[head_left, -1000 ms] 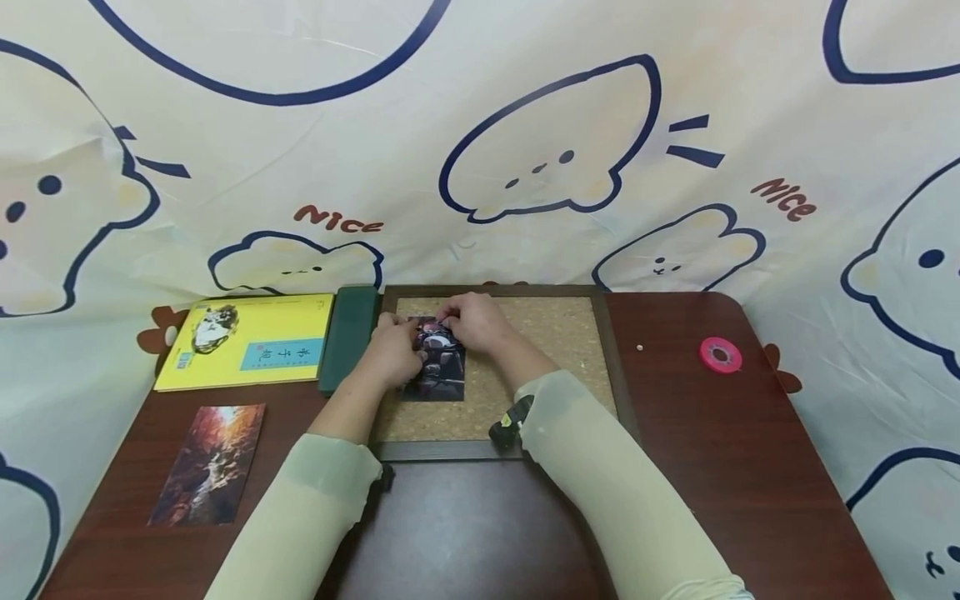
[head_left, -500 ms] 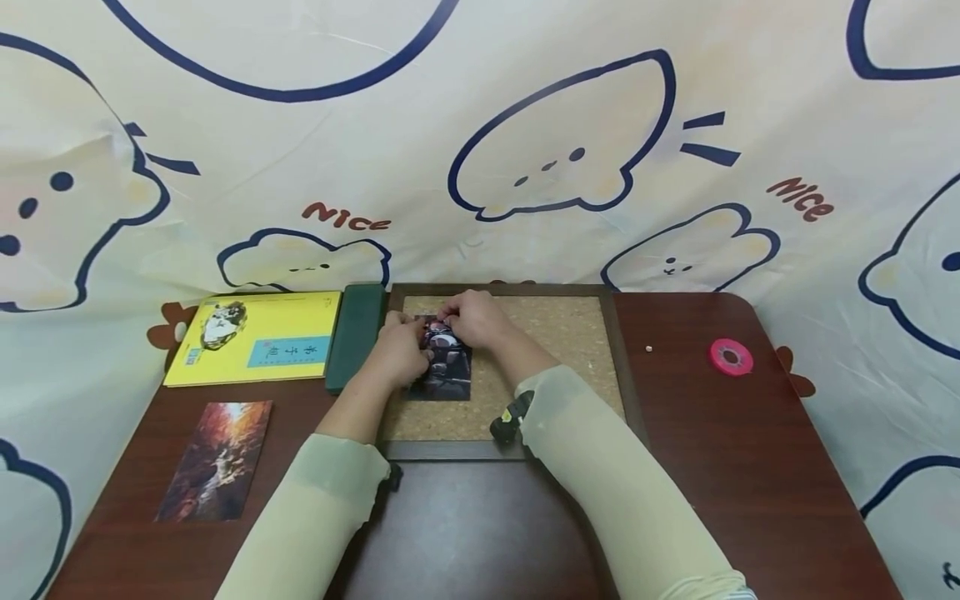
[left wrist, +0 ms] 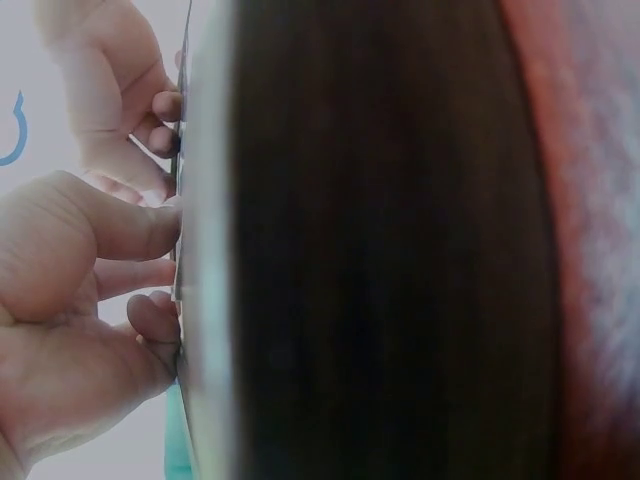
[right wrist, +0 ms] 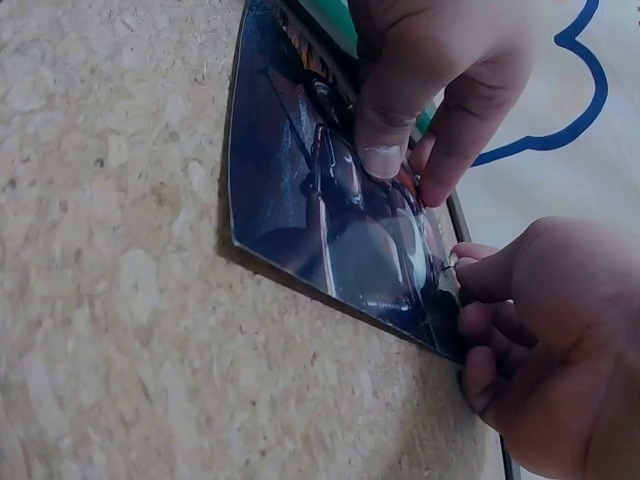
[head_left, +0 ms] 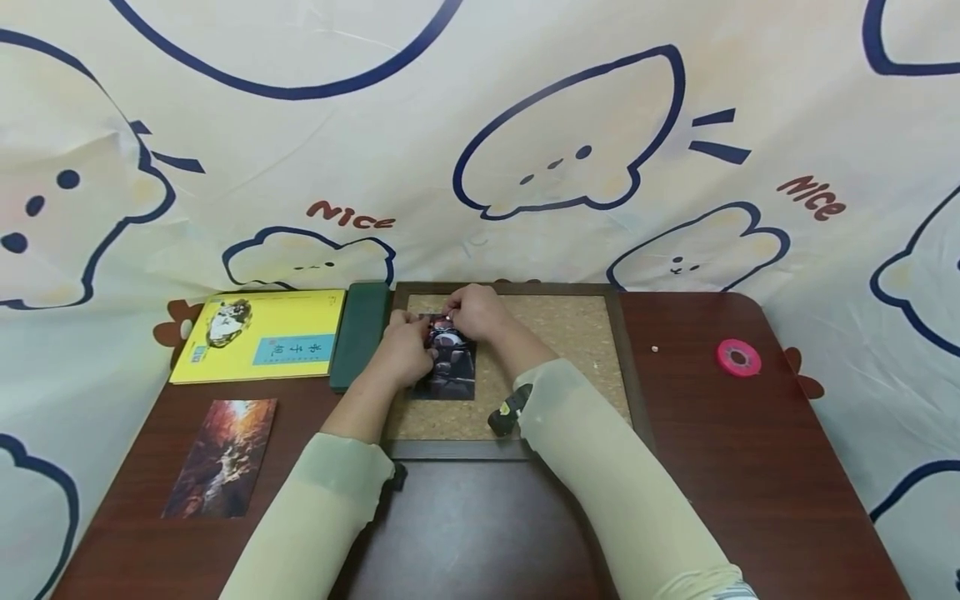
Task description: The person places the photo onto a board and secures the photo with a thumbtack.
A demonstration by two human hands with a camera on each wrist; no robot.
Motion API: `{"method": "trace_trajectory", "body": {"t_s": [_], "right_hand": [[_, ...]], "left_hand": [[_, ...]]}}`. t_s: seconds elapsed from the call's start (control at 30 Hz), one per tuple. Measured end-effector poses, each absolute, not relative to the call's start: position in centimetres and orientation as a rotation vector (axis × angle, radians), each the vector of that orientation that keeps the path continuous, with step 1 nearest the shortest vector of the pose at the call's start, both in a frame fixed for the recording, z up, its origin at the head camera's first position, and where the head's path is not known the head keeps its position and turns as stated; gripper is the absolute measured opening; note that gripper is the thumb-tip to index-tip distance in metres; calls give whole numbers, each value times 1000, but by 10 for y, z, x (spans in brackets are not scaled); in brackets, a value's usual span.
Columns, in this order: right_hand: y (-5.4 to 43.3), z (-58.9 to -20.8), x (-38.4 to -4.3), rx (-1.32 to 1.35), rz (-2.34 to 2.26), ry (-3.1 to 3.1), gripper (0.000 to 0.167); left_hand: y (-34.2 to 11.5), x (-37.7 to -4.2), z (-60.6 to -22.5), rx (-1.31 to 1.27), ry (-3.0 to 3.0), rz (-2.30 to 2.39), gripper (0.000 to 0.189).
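Nearest, lower left of the head view: a loose landscape print [head_left: 221, 462] on the dark wood table [head_left: 757, 467]. Further in, mid-frame, the corkboard [head_left: 558, 350], near rim of its frame at the bottom; the car print [head_left: 450, 379] lies on the cork's left half, face up, long axis running near-to-far (up and down the frame), a short edge toward the wearer; can't tell which end is the picture's top. Print probably very light, thin, bendy but springy, glossy so a bit slick, prone to creases and fingerprints; best held by edges or pressed flat near a corner. In the right wrist view the edge facing the bare cork looks slightly raised, shadow under it. Left hand [head_left: 403, 354] covers the print's left side, thumb laid on the face, fingers down at the edge, pressing rather than gripping. Right hand [head_left: 478, 312] is at the print's far right corner, fingers bent, thumb and fingertip pinching what looks like a small pin [right wrist: 449, 264]: hard, near weightless, sharp, best taken by the head; its tip seems to face the print, too tiny to be sure. Farther, upper left: green case or book [head_left: 360, 333] beside the board, yellow book [head_left: 288, 312]; cartoon-print cloth [head_left: 525, 92] behind.
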State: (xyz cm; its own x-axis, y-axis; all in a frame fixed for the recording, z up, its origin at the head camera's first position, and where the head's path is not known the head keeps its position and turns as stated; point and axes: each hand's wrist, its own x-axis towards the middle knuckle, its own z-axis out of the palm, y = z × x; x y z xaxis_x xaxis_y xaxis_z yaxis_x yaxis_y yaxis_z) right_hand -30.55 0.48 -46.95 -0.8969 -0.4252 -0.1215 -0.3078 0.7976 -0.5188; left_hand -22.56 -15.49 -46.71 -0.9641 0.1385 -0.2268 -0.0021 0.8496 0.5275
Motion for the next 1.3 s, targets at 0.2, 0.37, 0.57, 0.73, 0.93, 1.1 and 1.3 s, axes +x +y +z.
{"method": "trace_trajectory", "body": {"t_s": [0.2, 0.37, 0.57, 0.73, 0.93, 1.1, 1.3], "right_hand": [[7, -471, -305, -558, -778, 2753, 18], [8, -472, -306, -549, -772, 2755, 18], [9, -473, -306, -529, -787, 2775, 18], [8, -473, -306, -522, -795, 2788, 16], [5, -473, -306, -531, -769, 2800, 19], [4, -474, -306, -517, -764, 2815, 18], [2, -475, -305, -499, -753, 2810, 22]], "left_hand": [[-154, -225, -467, 116, 2783, 779, 67], [-152, -225, -467, 123, 2787, 779, 67], [-151, -225, -467, 105, 2793, 784, 67], [-152, -225, -468, 117, 2802, 781, 67], [-153, -224, -469, 117, 2803, 779, 68], [-153, -224, -469, 113, 2805, 789, 69], [-153, -224, -469, 111, 2797, 796, 68]]}}
